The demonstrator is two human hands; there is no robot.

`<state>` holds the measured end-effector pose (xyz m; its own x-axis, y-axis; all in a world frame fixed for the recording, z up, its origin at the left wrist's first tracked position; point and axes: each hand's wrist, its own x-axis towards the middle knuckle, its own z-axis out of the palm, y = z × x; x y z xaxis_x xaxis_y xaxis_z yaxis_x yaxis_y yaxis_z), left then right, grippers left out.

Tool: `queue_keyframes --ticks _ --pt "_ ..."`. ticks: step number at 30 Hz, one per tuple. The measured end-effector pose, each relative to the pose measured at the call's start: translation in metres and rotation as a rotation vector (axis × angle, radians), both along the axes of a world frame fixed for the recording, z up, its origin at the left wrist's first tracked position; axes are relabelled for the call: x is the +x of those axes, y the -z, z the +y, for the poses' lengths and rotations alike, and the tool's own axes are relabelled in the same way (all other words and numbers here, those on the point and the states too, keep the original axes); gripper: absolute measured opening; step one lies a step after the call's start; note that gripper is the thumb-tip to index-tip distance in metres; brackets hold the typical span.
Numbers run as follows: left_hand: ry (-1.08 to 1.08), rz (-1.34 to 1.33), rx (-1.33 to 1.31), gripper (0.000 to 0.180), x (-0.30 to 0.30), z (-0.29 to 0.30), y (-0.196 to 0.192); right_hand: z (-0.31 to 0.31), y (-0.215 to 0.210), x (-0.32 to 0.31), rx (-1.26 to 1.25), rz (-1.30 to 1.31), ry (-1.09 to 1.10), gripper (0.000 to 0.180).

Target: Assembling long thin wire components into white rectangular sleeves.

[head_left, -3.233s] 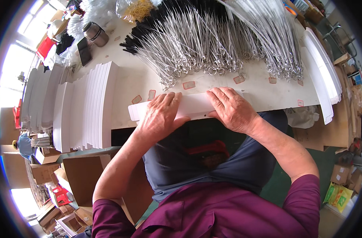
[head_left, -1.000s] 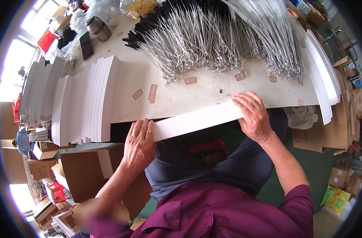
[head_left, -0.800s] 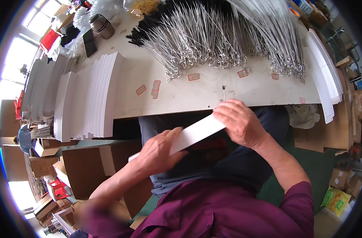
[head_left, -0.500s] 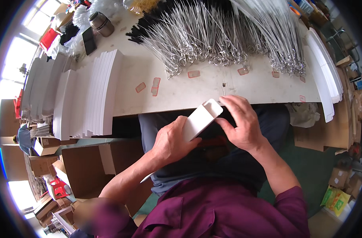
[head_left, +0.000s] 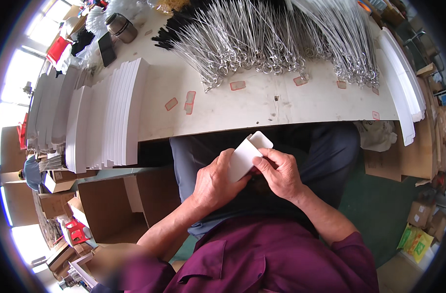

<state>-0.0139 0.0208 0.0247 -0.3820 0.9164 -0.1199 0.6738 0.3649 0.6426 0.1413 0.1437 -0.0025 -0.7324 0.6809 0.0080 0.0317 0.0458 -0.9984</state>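
Observation:
A narrow white cardboard box [head_left: 242, 160] is held over my lap, tilted, with its far end flap raised. My left hand [head_left: 215, 179] is closed round its near left part, thumb along the side. At its right side, near the flapped end, my right hand [head_left: 280, 175] pinches the box wall between thumb and fingers. The box's lower end is hidden behind my left hand.
On the table [head_left: 184, 124] lie many thin metal-handled brushes [head_left: 262, 39] with ring ends and black bristles. Stacks of flat white boxes [head_left: 120, 117] stand left, more white boxes [head_left: 401, 88] right. An open carton [head_left: 108, 210] sits at lower left; a metal flask [head_left: 121, 28] stands at the back.
My right hand has come down from the open end and now grips the box's right side. The box has moved slightly nearer to me, and its end flap stands up more.

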Motion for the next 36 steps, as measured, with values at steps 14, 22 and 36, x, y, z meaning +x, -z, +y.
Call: queue_keyframes --ticks 14,22,36 --pt "0.013 -0.144 0.052 0.07 0.005 0.006 0.002 -0.003 -0.001 0.001 0.097 -0.089 -0.145 0.016" --pt "0.058 -0.19 0.055 0.056 0.001 0.008 0.005 -0.008 0.001 0.001 0.218 -0.158 -0.2 0.018" --pt "0.008 -0.113 0.132 0.063 0.008 0.004 0.014 -0.009 -0.002 -0.005 0.658 -0.076 0.005 0.031"
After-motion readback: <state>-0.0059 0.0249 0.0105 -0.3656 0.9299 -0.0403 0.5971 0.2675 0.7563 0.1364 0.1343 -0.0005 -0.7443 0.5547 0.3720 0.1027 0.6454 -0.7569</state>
